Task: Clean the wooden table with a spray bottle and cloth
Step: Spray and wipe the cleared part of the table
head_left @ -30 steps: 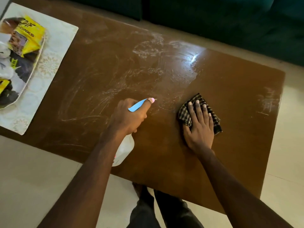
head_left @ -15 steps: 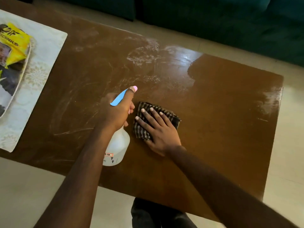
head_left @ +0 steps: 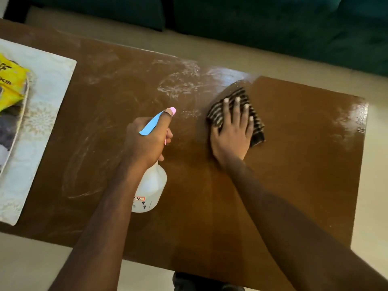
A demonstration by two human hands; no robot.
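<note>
Half a second on, the cloth (head_left: 236,114) — flattened under the right hand (head_left: 232,135) — has been swept rightward across the table (head_left: 294,185); the bottle (head_left: 150,185) stays gripped in the left hand (head_left: 147,141) — wiping continues.

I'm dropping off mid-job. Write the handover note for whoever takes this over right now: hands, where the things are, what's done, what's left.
Left hand: closed around the neck of the white spray bottle, held above the wooden table, nozzle pointing away from the person.
Right hand: flat, fingers spread, pressing the striped cloth onto the table near its far edge.
Done: the right part around the cloth looks dark and evenly clean.
Left: white smears and streaks cover the middle and left part, up to the placemat with a tray; a pale patch at the right corner may be residue or glare.
</note>
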